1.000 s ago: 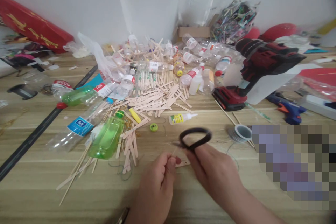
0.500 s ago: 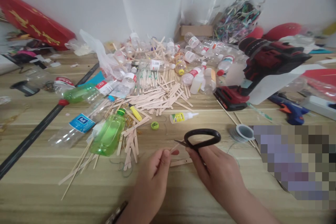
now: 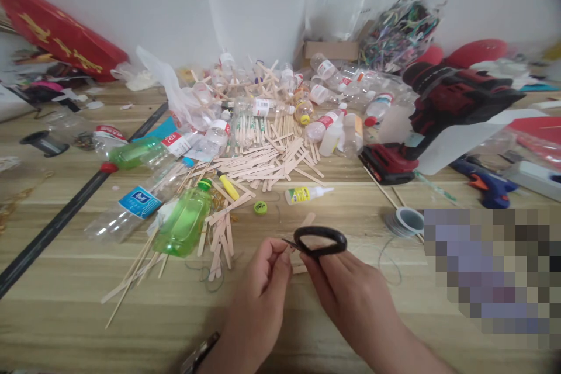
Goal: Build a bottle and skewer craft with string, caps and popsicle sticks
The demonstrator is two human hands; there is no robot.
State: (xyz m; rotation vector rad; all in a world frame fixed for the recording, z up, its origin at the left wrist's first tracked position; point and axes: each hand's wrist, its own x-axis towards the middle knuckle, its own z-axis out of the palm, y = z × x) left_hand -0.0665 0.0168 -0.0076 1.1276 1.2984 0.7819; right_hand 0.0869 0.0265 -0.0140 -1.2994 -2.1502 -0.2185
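Note:
My right hand (image 3: pixel 350 286) is closed around a pair of scissors (image 3: pixel 321 242); the black handle loop sticks up, and the pointed blades reach left to my left fingertips. My left hand (image 3: pixel 265 286) is closed in a pinch. A flat wooden craft stick (image 3: pixel 308 220) slants up from between the hands and appears to be held in that pinch, though the grip is partly hidden. Another wooden stick (image 3: pixel 300 269) lies on the table between the hands, mostly covered by the right hand.
A glue bottle (image 3: pixel 302 195) and a green cap (image 3: pixel 260 207) lie ahead. Many craft sticks (image 3: pixel 263 165) and plastic bottles are heaped behind. A green bottle (image 3: pixel 184 222) lies left. A wire spool (image 3: pixel 407 221), cordless drill (image 3: pixel 451 111) and glue gun (image 3: pixel 488 184) are on the right.
My right hand and the scissors have moved left and slightly down, bringing the blades to my left fingertips. The stick at my left hand now points more steeply away from me.

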